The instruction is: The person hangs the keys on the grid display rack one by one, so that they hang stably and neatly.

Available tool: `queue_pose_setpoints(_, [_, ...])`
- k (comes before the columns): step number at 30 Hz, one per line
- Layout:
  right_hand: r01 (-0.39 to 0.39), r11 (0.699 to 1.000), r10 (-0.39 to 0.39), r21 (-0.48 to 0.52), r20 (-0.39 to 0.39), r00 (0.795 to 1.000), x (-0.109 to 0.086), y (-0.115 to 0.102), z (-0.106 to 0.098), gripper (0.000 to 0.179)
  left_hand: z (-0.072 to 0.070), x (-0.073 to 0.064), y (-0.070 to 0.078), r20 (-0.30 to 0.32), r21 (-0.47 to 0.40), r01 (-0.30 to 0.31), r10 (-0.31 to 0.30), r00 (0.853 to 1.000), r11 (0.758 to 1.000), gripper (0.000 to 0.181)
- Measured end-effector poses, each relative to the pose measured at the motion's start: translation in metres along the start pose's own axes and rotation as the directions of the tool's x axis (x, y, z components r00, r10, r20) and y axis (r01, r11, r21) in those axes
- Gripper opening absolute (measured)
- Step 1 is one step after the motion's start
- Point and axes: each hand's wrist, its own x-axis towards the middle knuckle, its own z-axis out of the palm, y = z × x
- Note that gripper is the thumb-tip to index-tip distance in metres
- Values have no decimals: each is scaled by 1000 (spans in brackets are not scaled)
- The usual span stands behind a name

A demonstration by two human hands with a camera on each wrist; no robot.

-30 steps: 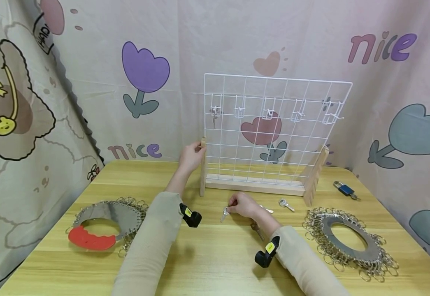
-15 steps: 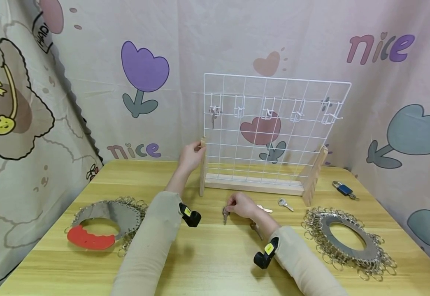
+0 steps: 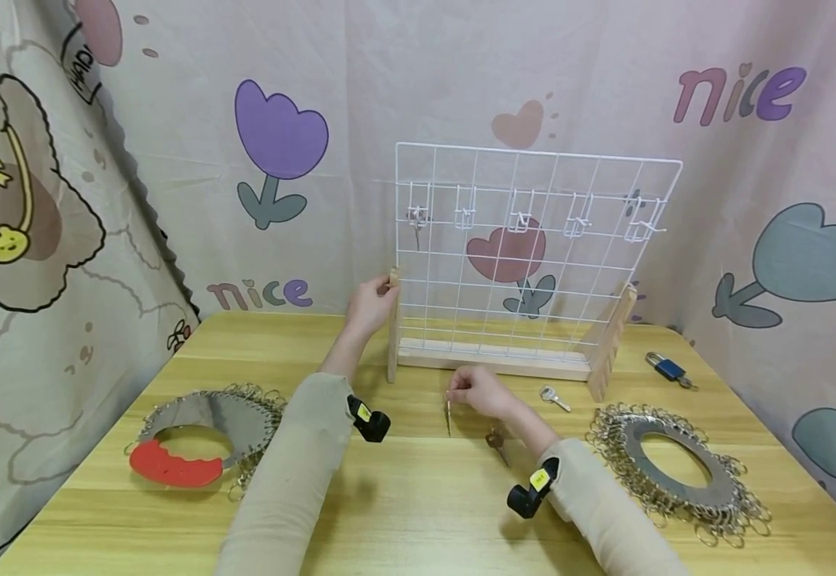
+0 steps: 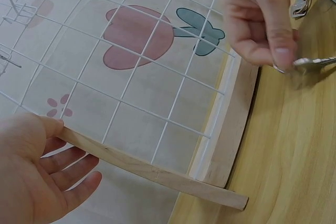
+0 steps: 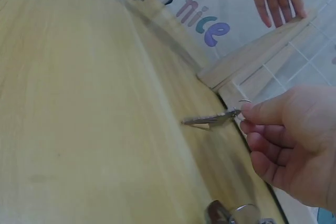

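Observation:
A white wire grid rack [image 3: 518,280] with wooden side posts stands at the back of the table, with several white hooks [image 3: 521,222] across it. A key [image 3: 418,228] hangs from the leftmost hook. My left hand [image 3: 373,306] holds the top of the left wooden post [image 4: 152,170] between thumb and fingers, the other fingers loosely extended. In front of the rack's base, my right hand [image 3: 481,390] pinches a key [image 5: 212,118] by its small ring. That key hangs edge-on in the head view, just above the table. Near the right wrist lies a brown-headed key [image 3: 497,444].
A silver key [image 3: 554,398] and a blue padlock [image 3: 670,368] lie to the right. A ring plate with many metal loops [image 3: 709,504] rests at the front right; a similar plate with a red handle [image 3: 176,466] is on the left. A patterned curtain [image 3: 360,96] hangs behind.
My right hand has lifted slightly and shifted right, and its key has turned edge-on. A key beside that hand is now out of sight. The left hand stays on the post.

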Motion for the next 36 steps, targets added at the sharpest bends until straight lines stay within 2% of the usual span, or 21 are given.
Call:
queue_pose_setpoints(4, [21, 1000, -21, -5, -63, 998, 0, -6, -7, 8, 0, 0, 0, -3, -7, 0, 0, 1000, 1000, 45])
queue_pose_setpoints(10, [-6, 999, -3, -48, -183, 983, -1, -14, -16, 8, 1, 1, -1, -2, 1, 2, -2, 1000, 1000, 45])
queue_pose_setpoints(16, [-7, 1000, -2, -25, -329, 944, 0, -21, -26, 4, 2, 1, -3, -4, 8, -6, 6, 1000, 1000, 45])
queue_pose_setpoints(19, [6, 999, -21, -40, -376, 926, 1, -24, -32, 10, 2, 0, -3, -10, -1, -13, 13, 1000, 1000, 45])
queue_pose_setpoints(21, [29, 999, -44, -45, -395, 917, 3, -27, -37, 14, 2, 0, -3, -17, 0, -21, 21, 1000, 1000, 44])
queue_pose_setpoints(28, [143, 989, -114, 43, -404, 908, 8, -39, -54, 20, 1, 0, -2, -23, 15, -35, 35, 999, 999, 44])
queue_pose_setpoints(36, [148, 989, -139, -10, -412, 901, 11, -53, -66, 19, 1, -1, -2, -25, -1, -32, 32, 999, 999, 43])
